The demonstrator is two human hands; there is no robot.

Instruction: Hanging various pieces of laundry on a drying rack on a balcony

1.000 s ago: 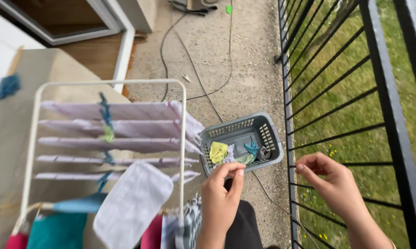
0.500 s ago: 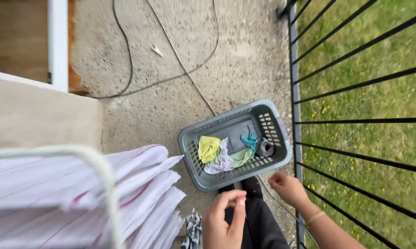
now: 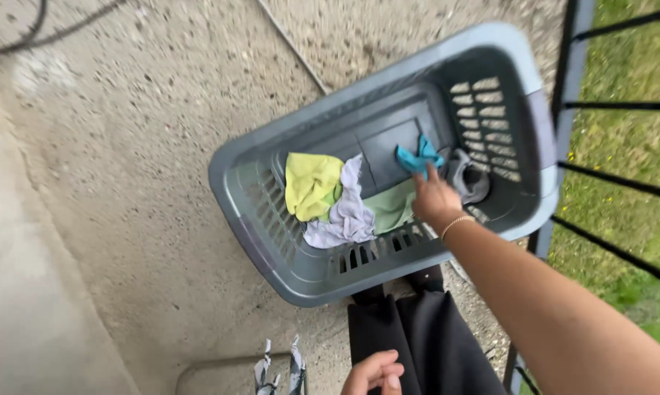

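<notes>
Teal cloth (image 3: 420,156) lies crumpled on the floor of the grey laundry basket (image 3: 271,241), right of centre in the head view. Fingers of the right hand (image 3: 434,199) reach down onto it; whether they pinch it cannot be told. Yellow cloth (image 3: 311,184), lavender cloth (image 3: 348,212) and pale green cloth (image 3: 390,206) lie left of it. Left hand (image 3: 374,373), loosely curled and empty, sits at the bottom edge.

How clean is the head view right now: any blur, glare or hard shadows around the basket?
Head view: soft, even daylight, no glare or hard shadows. The grey basket and its cloths are fairly sharp; the right hand reaching the teal cloth is slightly smeared; the left hand is cut off by the bottom edge. Wide-angle bending shows at the railing.
</notes>
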